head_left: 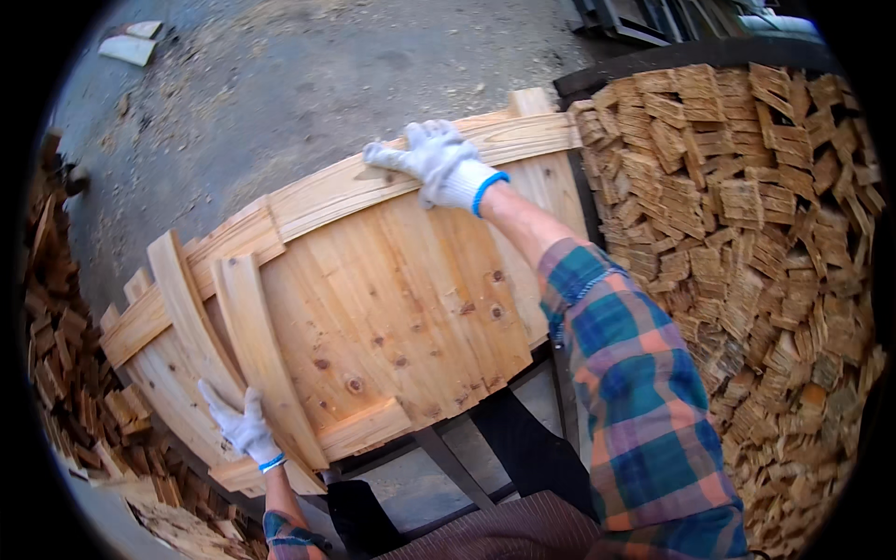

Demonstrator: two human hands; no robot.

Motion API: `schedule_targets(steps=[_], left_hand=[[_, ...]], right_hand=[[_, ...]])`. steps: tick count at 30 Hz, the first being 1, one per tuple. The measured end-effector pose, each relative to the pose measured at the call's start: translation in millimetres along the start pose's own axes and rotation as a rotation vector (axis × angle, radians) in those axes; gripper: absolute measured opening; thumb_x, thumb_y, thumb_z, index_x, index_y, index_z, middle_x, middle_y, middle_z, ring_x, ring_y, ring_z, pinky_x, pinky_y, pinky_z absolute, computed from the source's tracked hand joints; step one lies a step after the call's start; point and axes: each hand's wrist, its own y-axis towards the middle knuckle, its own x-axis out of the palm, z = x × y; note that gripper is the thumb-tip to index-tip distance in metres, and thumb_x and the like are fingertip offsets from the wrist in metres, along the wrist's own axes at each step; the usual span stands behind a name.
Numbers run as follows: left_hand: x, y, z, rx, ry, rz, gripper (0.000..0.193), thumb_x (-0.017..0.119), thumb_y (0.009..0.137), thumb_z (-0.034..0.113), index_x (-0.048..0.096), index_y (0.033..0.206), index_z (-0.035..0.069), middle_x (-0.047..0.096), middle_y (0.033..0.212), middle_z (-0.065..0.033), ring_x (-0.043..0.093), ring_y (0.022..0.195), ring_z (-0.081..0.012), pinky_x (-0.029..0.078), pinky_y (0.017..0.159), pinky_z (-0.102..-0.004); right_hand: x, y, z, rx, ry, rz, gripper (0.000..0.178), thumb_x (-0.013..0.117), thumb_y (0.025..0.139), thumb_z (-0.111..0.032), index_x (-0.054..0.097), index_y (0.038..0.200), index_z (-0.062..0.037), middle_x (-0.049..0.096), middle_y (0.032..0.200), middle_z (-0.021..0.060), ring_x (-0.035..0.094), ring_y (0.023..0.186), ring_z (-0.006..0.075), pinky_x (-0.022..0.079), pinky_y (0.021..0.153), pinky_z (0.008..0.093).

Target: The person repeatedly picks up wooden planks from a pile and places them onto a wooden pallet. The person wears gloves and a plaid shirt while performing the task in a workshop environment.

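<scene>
A wide panel of pale knotty boards (392, 299) lies in front of me on a dark metal frame (453, 467). A long board (327, 201) runs along its far side. My right hand (434, 163), in a white knit glove with a blue cuff, grips this far board, fingers bent over its edge. My left hand (245, 425), gloved likewise, rests at the near end of a curved slat (191, 303), fingers apart. Beside that slat, a straight slat (271, 364) crosses the panel. A short board (364, 427) lies along the near edge.
A large heap of small split wood blocks (691, 187) fills the right side behind a dark rim. More wood pieces (65, 345) are piled at the left. Sawdust covers the grey floor (308, 84). Pale scraps (129, 47) lie at the far left; dark metal parts (644, 23) stand at the far right.
</scene>
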Motion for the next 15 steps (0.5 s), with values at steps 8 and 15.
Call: schedule_targets(steps=[8, 15], left_hand=[[5, 8, -4, 0.159, -0.010, -0.011, 0.090, 0.079, 0.080, 0.030, 0.033, 0.153, 0.005, 0.044, 0.151, -0.0196, 0.047, 0.133, -0.0351, 0.037, 0.111, -0.0402], [-41, -9, 16, -0.092, -0.685, -0.260, 0.085, 0.074, 0.079, 0.022, 0.034, 0.152, 0.003, 0.053, 0.136, -0.0211, 0.058, 0.116, -0.0304, 0.051, 0.093, -0.0365]], right_hand=[[17, -13, -23, 0.266, -0.220, 0.218, 0.077, 0.077, 0.080, -0.023, 0.042, 0.147, -0.0390, 0.049, 0.135, 0.0157, 0.044, 0.131, 0.0378, 0.033, 0.115, 0.0448], [26, -69, -280, 0.239, 1.164, -0.126, 0.102, 0.066, 0.078, -0.071, 0.027, 0.156, -0.0180, 0.036, 0.154, 0.0218, 0.033, 0.143, 0.0410, 0.029, 0.117, 0.0454]])
